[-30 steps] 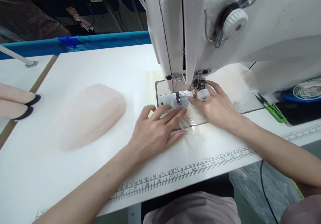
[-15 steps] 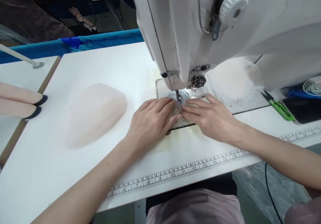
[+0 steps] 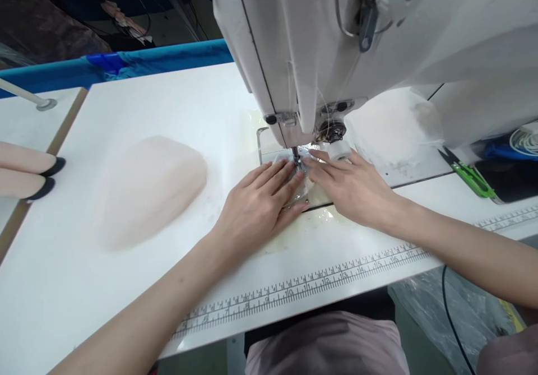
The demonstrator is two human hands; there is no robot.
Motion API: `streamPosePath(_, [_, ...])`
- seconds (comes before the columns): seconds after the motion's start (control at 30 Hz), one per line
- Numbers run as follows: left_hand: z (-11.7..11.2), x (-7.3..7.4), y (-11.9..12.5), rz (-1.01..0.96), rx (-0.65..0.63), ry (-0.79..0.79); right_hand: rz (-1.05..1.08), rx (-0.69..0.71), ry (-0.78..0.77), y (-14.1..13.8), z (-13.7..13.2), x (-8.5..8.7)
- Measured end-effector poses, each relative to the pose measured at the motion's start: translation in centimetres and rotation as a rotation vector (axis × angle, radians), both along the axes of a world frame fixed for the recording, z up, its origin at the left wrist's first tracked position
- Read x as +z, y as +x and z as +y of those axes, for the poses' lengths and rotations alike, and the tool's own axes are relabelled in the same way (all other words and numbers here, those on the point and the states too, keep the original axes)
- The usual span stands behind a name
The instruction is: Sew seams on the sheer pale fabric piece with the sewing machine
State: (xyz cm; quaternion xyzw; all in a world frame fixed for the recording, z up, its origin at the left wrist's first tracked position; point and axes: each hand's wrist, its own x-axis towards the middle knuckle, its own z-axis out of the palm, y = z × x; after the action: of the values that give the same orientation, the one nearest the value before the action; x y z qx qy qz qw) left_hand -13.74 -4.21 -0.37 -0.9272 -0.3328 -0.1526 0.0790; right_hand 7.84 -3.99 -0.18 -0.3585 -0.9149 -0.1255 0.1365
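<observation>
My left hand (image 3: 260, 198) lies flat at the sewing machine's needle area, fingers stretched toward the presser foot (image 3: 297, 156) and thumb pointing right. Across from it, my right hand (image 3: 351, 187) rests with its fingers extended, their tips close to the right side of the foot. A thin, see-through piece of material (image 3: 294, 194) seems to lie under the fingertips; its edges are hard to make out. The sewing machine (image 3: 269, 55) stands over both hands. On the table to the left lies a pale beige sheer fabric piece (image 3: 155, 190).
More pale sheer fabric (image 3: 390, 128) lies right of the needle. Green-handled thread snips (image 3: 471, 179) rest beside a dark flat object (image 3: 508, 179). A printed ruler strip (image 3: 294, 292) follows the table's front edge. Two beige, dark-tipped forms (image 3: 29, 173) are at the left.
My left hand's fingers have spread a little and its thumb has moved right. My right fingertips have shifted slightly upward by the foot. The camera view has tilted slightly.
</observation>
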Motion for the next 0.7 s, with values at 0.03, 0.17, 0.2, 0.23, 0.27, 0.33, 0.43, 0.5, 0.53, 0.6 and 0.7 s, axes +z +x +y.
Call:
streamPosePath(0.03, [-0.03,-0.01,0.04,0.012,0.001,0.009,-0.009,-0.001,0.014,0.02,0.07,-0.05])
streamPosePath(0.17, [-0.15,-0.04,0.27,0.023,0.017,0.041,-0.034,-0.013,0.028,0.05,0.15,-0.16])
streamPosePath(0.2, [-0.16,-0.06,0.33,0.02,0.015,0.046,-0.036,-0.017,0.027,0.04,0.14,-0.17])
streamPosePath(0.23, [-0.17,-0.09,0.38,0.017,0.015,0.049,-0.035,-0.019,0.025,0.03,0.12,-0.18])
streamPosePath(0.27, [-0.18,-0.12,0.41,0.012,0.014,0.054,-0.031,-0.02,0.024,0.02,0.11,-0.19])
streamPosePath(0.33, [-0.18,-0.2,0.42,0.003,0.014,0.06,-0.02,-0.016,0.022,0.01,0.11,-0.21])
streamPosePath(0.43, [-0.17,-0.28,0.35,-0.002,0.018,0.058,-0.008,-0.01,0.033,0.0,0.18,-0.26])
streamPosePath(0.5, [-0.17,-0.29,0.31,-0.001,0.024,0.053,-0.01,-0.01,0.042,0.0,0.23,-0.28])
streamPosePath(0.53, [-0.16,-0.28,0.3,0.0,0.028,0.052,-0.011,-0.01,0.046,0.0,0.25,-0.28])
streamPosePath(0.6, [-0.14,-0.25,0.3,0.004,0.033,0.051,-0.009,-0.006,0.053,-0.01,0.27,-0.29])
streamPosePath(0.7, [-0.11,-0.24,0.32,0.011,0.032,0.053,-0.002,-0.002,0.066,-0.03,0.27,-0.33])
